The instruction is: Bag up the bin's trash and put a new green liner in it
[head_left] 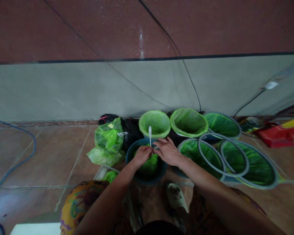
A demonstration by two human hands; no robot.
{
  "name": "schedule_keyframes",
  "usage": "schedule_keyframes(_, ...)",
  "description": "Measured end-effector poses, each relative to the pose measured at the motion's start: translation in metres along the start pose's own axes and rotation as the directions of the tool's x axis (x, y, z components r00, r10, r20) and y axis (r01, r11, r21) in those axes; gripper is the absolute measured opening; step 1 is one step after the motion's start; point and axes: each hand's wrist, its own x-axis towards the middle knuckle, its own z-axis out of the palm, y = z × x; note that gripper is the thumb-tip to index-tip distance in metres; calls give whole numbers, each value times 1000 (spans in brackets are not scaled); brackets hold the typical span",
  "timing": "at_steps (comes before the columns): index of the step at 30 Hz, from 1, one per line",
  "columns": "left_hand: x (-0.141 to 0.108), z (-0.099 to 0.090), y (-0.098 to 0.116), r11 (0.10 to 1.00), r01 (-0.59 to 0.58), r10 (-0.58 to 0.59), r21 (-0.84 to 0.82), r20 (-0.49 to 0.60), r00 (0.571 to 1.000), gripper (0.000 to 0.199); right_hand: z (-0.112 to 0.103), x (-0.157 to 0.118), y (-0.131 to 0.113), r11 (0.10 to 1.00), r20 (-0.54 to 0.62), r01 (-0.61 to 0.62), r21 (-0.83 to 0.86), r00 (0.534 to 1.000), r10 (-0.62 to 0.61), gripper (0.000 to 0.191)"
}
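A blue bin [163, 168] stands on the floor in front of me, with a gathered green plastic bag [150, 165] inside it. White drawstring [150, 133] rises from the bag's bunched neck and sticks up above the rim. My left hand [142, 156] pinches this drawstring at the neck. From the right, my right hand [168, 151] meets it there, thumb and forefinger closed around a short piece of the string while its other fingers reach outward. The fingertips of both hands nearly touch, and the knot area between them is partly hidden.
Tied green bags [109, 140] and a black bag [131, 132] lie at left. Green-lined bins [155, 120] line the wall; grey rings [246, 163] rest on those at right. A red dustpan [275, 135] and blue cable [34, 143] lie on the floor.
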Motion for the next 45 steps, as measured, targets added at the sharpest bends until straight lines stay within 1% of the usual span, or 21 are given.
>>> schedule_keyframes(3, 0, -1, 0, 1000, 5, -5, 3, -47, 999, 31, 5, 0, -9, 995, 156, -55, -84, 985, 68, 33)
schedule_keyframes(6, 0, -3, 3, 999, 20, -23, -31, -98, 995, 24, 6, 1, -14, 992, 210, -94, -80, 971, 110, 35)
schedule_keyframes(9, 0, -7, 5, 999, 13, -16, -31, -108, 994, 15, 7, 0, -16, 997, 259, -79, -18, 962, 81, 32)
schedule_keyframes(11, 0, -9, 5, 999, -20, 23, 44, -80, 997, 9, 9, 0, -15, 997, 308, -72, 18, 949, 63, 30)
schedule_keyframes(13, -1, -11, 7, 979, -83, 88, 186, -19, 996, 7, 12, 0, -10, 993, 325, -113, 35, 941, 96, 28)
schedule_keyframes(14, -3, -12, 9, 952, -129, 130, 279, 14, 991, 8, 14, 1, -7, 987, 296, -154, 41, 946, 135, 27)
schedule_keyframes(16, -8, -13, 14, 853, -237, 223, 465, 86, 971, 12, 17, 4, 1, 971, 173, -217, 100, 965, 198, 31)
schedule_keyframes(18, -14, -14, 20, 720, -339, 305, 606, 163, 938, 16, 21, 8, 7, 951, 65, -188, 246, 982, 178, 43)
schedule_keyframes(19, -16, -14, 23, 655, -384, 332, 650, 209, 920, 18, 23, 10, 9, 931, 49, -144, 336, 990, 135, 45)
schedule_keyframes(21, -20, -14, 27, 553, -455, 375, 698, 279, 884, 20, 28, 14, 11, 866, 65, -63, 496, 997, 35, 42)
schedule_keyframes(22, -22, -14, 29, 512, -479, 394, 713, 300, 869, 21, 31, 15, 11, 833, 77, -48, 552, 997, 6, 39)
schedule_keyframes(25, -23, -12, 28, 414, -511, 451, 754, 318, 834, 23, 37, 16, 10, 769, 103, -75, 634, 995, 12, 29)
schedule_keyframes(27, -24, -10, 25, 364, -507, 478, 781, 311, 821, 23, 39, 16, 9, 722, 127, -112, 682, 991, 33, 25)
schedule_keyframes(32, -25, -7, 18, 302, -487, 560, 819, 261, 786, 23, 43, 14, 10, 537, 239, -236, 810, 969, 65, 22)
schedule_keyframes(35, -25, -9, 19, 308, -461, 597, 832, 208, 775, 23, 43, 13, 11, 481, 316, -328, 813, 943, 109, 17)
schedule_keyframes(36, -25, -9, 20, 318, -459, 597, 829, 201, 777, 23, 42, 13, 12, 497, 316, -340, 798, 939, 136, 16)
schedule_keyframes(37, -25, -10, 21, 330, -460, 590, 824, 201, 782, 24, 40, 13, 12, 544, 292, -335, 769, 942, 167, 15)
schedule_keyframes(39, -25, -12, 23, 353, -454, 559, 818, 205, 803, 25, 34, 13, 13, 722, 162, -270, 637, 963, 217, 16)
schedule_keyframes(41, -24, -13, 24, 374, -421, 517, 826, 191, 834, 27, 27, 12, 14, 898, 1, -189, 398, 979, 206, 19)
schedule_keyframes(43, -24, -14, 25, 396, -368, 476, 841, 154, 866, 28, 21, 10, 16, 974, -50, -161, 161, 984, 171, 22)
schedule_keyframes(45, -24, -15, 26, 421, -304, 435, 855, 104, 894, 27, 17, 7, 20, 985, -22, -173, -1, 985, 173, 23)
